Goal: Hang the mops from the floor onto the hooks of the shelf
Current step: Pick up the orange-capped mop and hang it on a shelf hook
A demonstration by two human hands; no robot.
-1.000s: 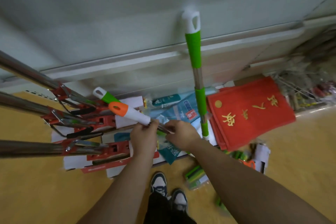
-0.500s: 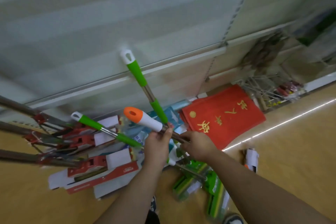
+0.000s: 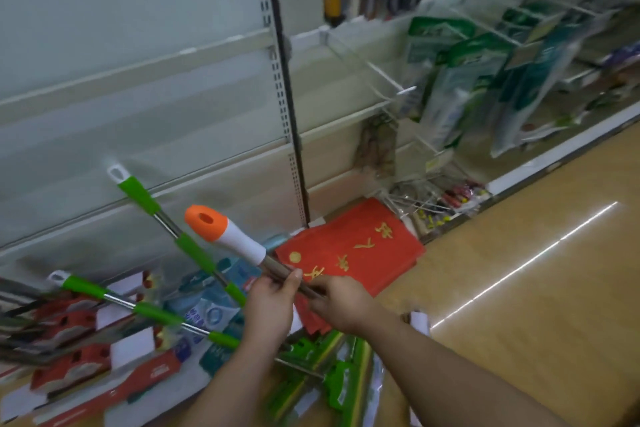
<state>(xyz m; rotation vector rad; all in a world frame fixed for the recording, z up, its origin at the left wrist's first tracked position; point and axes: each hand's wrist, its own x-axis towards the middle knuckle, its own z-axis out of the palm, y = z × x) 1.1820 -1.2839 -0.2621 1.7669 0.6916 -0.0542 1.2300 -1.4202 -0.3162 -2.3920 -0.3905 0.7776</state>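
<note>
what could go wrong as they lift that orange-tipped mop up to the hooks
The orange-tipped mop is gripped by both hands low on its shaft, so its far end may swing into the leaning green-handled mop. Its hidden head could snag the packaged mops underfoot.

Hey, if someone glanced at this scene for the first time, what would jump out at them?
Probably the mop handle with the orange-and-white grip, held mid-frame by the left hand and right hand on its metal shaft. Next, the bright red cloth with gold characters on the floor against the shelf, right of the hands.
</note>
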